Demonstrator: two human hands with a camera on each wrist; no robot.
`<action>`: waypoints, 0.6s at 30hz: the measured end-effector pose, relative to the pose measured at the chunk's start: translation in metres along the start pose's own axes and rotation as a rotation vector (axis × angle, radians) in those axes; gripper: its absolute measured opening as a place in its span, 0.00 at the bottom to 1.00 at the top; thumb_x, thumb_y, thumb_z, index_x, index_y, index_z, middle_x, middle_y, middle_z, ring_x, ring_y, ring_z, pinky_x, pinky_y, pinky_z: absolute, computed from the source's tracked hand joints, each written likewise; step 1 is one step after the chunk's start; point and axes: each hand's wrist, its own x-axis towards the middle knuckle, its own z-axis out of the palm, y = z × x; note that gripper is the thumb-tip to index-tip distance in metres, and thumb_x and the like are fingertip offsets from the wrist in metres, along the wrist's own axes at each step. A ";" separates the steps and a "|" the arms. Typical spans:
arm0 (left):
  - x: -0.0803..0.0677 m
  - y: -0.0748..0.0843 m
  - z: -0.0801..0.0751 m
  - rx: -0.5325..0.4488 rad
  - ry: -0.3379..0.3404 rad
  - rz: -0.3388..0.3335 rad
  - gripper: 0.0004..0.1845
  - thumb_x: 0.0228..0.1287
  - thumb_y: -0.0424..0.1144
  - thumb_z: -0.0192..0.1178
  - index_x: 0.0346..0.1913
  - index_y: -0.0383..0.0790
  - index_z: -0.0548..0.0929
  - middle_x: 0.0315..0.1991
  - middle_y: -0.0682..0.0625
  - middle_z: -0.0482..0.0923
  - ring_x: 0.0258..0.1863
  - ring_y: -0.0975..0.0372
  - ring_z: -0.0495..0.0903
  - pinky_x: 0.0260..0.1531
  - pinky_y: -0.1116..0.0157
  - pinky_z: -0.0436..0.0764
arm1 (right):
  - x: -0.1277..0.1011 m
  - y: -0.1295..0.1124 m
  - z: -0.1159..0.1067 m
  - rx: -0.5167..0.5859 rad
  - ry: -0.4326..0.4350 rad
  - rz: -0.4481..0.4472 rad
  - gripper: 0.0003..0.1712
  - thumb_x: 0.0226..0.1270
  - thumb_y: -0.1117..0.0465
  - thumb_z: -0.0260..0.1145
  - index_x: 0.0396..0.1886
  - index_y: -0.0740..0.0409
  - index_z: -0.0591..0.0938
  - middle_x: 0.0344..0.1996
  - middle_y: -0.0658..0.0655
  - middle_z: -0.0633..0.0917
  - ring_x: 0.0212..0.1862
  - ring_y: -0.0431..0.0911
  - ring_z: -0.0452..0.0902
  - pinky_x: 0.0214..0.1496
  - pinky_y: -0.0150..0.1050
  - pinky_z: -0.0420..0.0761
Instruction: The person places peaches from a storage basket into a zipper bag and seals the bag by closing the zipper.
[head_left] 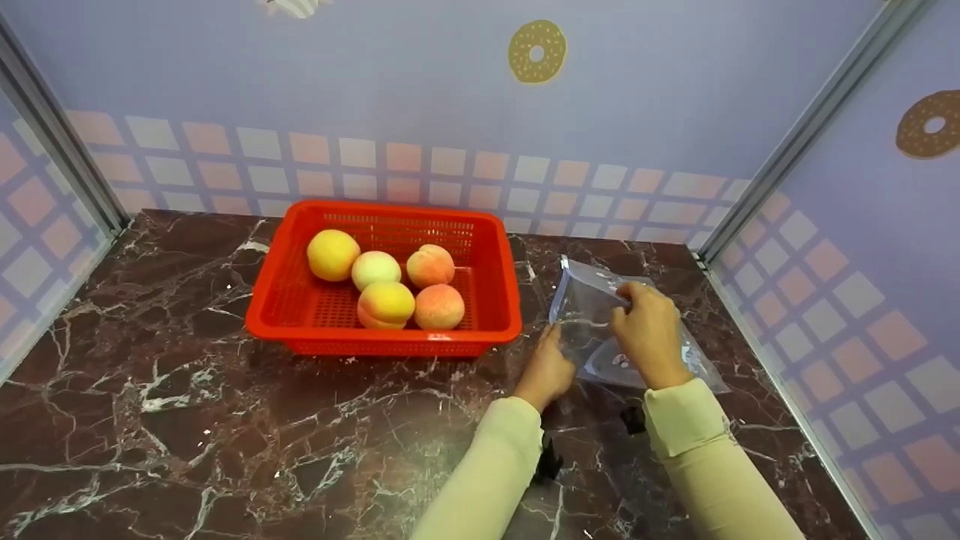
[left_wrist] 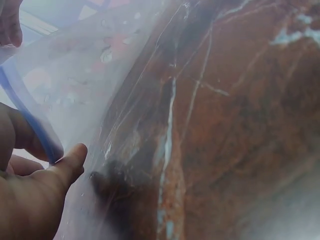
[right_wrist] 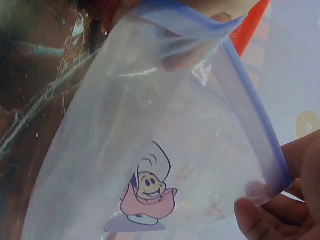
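A clear zip bag (head_left: pixel 589 289) with a blue-lavender edge is spread at the right of the table, its mouth parted. My left hand (head_left: pixel 547 371) pinches the near side of the mouth; in the left wrist view, thumb and fingers of the left hand (left_wrist: pixel 37 192) clasp the blue strip. The far side is gripped by my right hand (head_left: pixel 651 334). In the right wrist view the right hand (right_wrist: pixel 280 212) pinches a corner of the blue edge, and the bag (right_wrist: pixel 100 125) shows a pink cartoon figure (right_wrist: pixel 148 195). The bag appears to hold nothing.
Left of the hands stands a red plastic basket (head_left: pixel 382 335) with several peaches, among them a yellow one (head_left: pixel 333 255) and an orange-pink one (head_left: pixel 439 307). The dark marbled table (head_left: pixel 247 442) is bounded by a patterned back wall (head_left: pixel 375 82) and a right wall (head_left: pixel 877 300).
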 end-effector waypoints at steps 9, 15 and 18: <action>0.001 -0.001 0.002 -0.080 0.011 -0.051 0.37 0.50 0.20 0.51 0.69 0.23 0.62 0.70 0.33 0.62 0.63 0.48 0.74 0.66 0.57 0.69 | 0.003 0.007 -0.010 0.011 0.090 -0.026 0.06 0.52 0.70 0.64 0.30 0.66 0.84 0.26 0.65 0.85 0.30 0.61 0.81 0.35 0.56 0.77; 0.001 0.001 -0.001 -0.128 0.018 -0.081 0.38 0.49 0.18 0.49 0.69 0.23 0.62 0.68 0.33 0.65 0.63 0.47 0.73 0.64 0.58 0.71 | 0.004 0.011 -0.017 0.031 0.139 -0.026 0.05 0.53 0.69 0.65 0.29 0.66 0.84 0.23 0.63 0.83 0.27 0.58 0.77 0.32 0.52 0.75; 0.001 0.002 -0.002 -0.181 0.030 -0.105 0.37 0.48 0.17 0.49 0.69 0.23 0.62 0.65 0.31 0.69 0.62 0.46 0.74 0.61 0.58 0.74 | 0.005 0.012 -0.019 0.044 0.149 -0.010 0.04 0.54 0.69 0.67 0.29 0.67 0.84 0.23 0.64 0.82 0.26 0.58 0.76 0.32 0.51 0.74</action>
